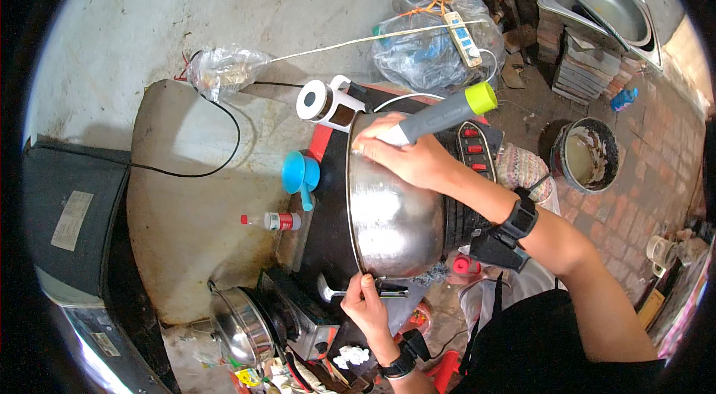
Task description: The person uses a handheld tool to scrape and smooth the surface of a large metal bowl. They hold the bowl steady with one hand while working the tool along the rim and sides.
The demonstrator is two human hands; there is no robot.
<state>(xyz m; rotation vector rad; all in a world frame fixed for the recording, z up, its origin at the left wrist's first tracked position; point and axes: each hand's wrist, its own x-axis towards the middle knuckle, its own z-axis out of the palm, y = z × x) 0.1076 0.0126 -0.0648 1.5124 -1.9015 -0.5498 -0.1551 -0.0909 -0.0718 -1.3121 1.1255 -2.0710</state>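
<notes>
A large stainless-steel basin (395, 215) is tilted on its side over the dark tabletop (321, 245), its rim facing left. My right hand (406, 159) is closed around the white part of a grey tool handle (447, 112) with a lime-green end, at the basin's upper edge. What the tool's other end looks like is hidden. At the basin's lower rim, my left hand (365, 308) pinches the edge between thumb and fingers. Just behind that hand lies a metal ladle (326, 288). The basin's inside does not show.
Left of the basin are a blue dipper (300, 174), a small bottle (276, 221) and a white-handled jug (332, 105). A red-switched power strip (473, 146) lies to its right. A metal pot (242, 327) stands lower left, a bucket (585, 155) on the brick floor.
</notes>
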